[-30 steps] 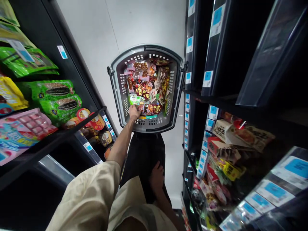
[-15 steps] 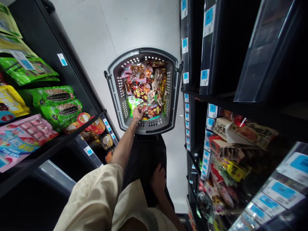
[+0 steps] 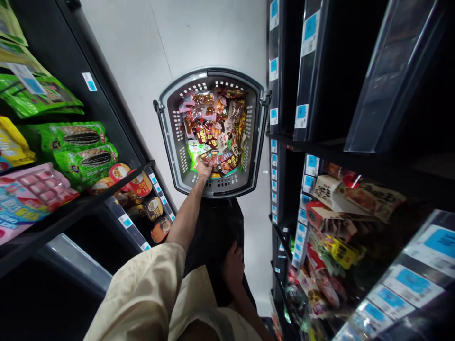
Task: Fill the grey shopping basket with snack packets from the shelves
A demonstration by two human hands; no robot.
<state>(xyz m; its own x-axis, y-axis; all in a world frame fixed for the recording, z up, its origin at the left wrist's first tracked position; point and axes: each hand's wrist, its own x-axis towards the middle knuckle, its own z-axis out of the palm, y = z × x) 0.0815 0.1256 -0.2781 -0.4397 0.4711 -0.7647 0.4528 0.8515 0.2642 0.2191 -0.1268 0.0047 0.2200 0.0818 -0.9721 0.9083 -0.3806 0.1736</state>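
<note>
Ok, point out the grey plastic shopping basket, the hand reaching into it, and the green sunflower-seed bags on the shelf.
Grey plastic shopping basket (image 3: 177, 142): head view, bare left wall.
Left hand (image 3: 204, 169): head view, back of hand.
Green sunflower-seed bags (image 3: 85, 158): head view, front of lower bag.

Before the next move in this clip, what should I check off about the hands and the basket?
1. Left hand in the grey basket, on the snack packets: ok.
2. Fingers closed on one packet: cannot tell.
3. Right hand resting on the dark trousers, holding nothing: ok.
4. Basket upright on the floor between the shelves: ok.
5. Packets all inside the rim: ok.
</note>
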